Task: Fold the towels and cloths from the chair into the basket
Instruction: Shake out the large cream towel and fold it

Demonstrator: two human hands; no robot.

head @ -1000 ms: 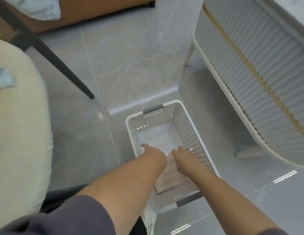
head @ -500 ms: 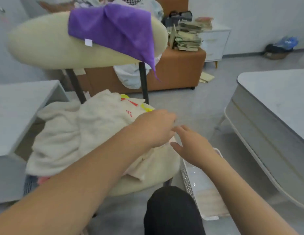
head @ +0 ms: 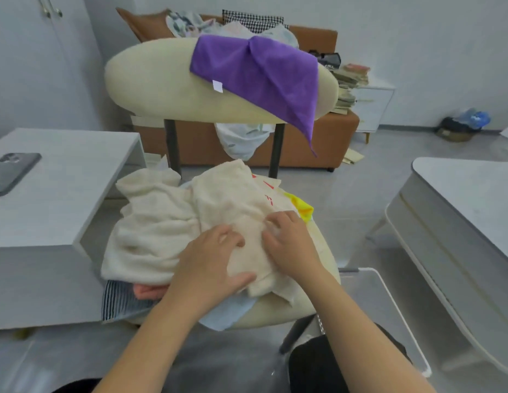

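Resting on a cream towel [head: 196,222], both hands sit at the centre of the view, on the pile heaped over the chair [head: 281,310] seat. Left hand [head: 210,265] lies palm down at about 7 o'clock from the pile's middle, fingers bent and a little spread, thumb hooked under the towel's near edge so a fold of cloth is pinched between thumb and palm. Right hand [head: 289,245] lies just beside it at 3 o'clock, fingers curled narrow, tips digging into the towel; whether they have closed on a fold I cannot tell

Under the towel more cloths peek out: a yellow cloth [head: 302,208] at 2 o'clock from the right hand, a pink cloth [head: 148,290] and a striped cloth [head: 116,303] at 9 o'clock from the left wrist, a pale blue cloth [head: 227,313] at 6 o'clock, hanging over the seat's front edge. A purple cloth [head: 264,78] is draped over the chair back at 12 o'clock, one corner dangling down

Basket [head: 389,307] stands on the floor at 4 o'clock from the hands, just beside the seat, its inside blurred. A phone [head: 13,171] lies on the white table [head: 65,194] at 9 o'clock
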